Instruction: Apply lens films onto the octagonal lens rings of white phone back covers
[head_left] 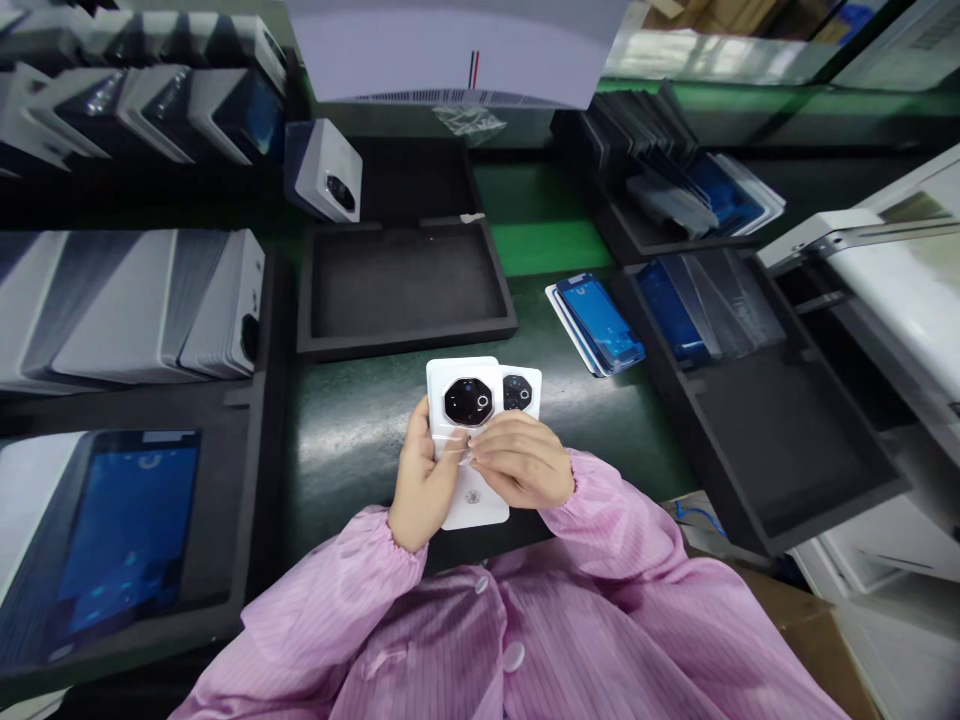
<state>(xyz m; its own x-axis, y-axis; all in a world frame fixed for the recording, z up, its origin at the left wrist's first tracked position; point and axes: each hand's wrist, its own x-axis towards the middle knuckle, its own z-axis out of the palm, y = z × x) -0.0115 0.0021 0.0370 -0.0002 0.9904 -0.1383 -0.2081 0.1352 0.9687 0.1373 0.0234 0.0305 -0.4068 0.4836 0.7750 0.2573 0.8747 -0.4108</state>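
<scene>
Writing: none legible on either cover.
Covers: two white plastic phone back covers with round black camera rings, overlapped, above the dark green worktop's near edge.
Left hand: clamped on covers' left side.
Right hand: fingers closed over their middle.

This is a factory assembly station for phones: a dark green work mat is ringed by black foam trays holding rows of white phone back covers and blue-filmed screen panels. The person wears a pink striped anti-static smock, typical of electronics production lines.
</scene>
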